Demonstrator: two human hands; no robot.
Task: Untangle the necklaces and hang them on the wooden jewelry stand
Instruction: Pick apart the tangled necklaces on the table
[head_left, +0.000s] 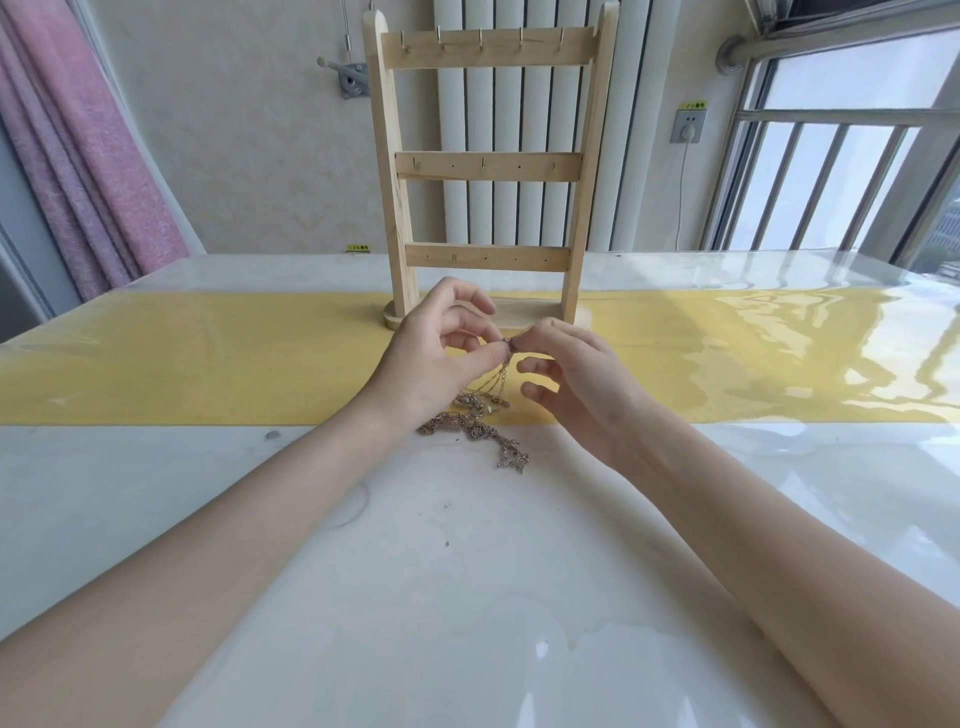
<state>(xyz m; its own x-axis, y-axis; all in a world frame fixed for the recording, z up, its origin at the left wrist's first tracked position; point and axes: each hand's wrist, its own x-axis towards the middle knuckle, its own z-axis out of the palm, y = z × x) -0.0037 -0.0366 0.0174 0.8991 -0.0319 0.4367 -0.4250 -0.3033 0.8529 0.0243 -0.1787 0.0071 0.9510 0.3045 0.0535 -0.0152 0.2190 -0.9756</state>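
Gold tangled chain necklaces (475, 421) are mid-untangling: left hand (436, 353) and right hand (576, 374) pinch one strand; next, tease it free.

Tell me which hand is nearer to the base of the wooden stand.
Left. The left hand has its raised fingers just in front of the stand's base, overlapping it in view. The right hand sits slightly lower and closer to the person, though both pinch the necklace chain.

Pale matt wooden stand (488, 166), glossy table (467, 545)
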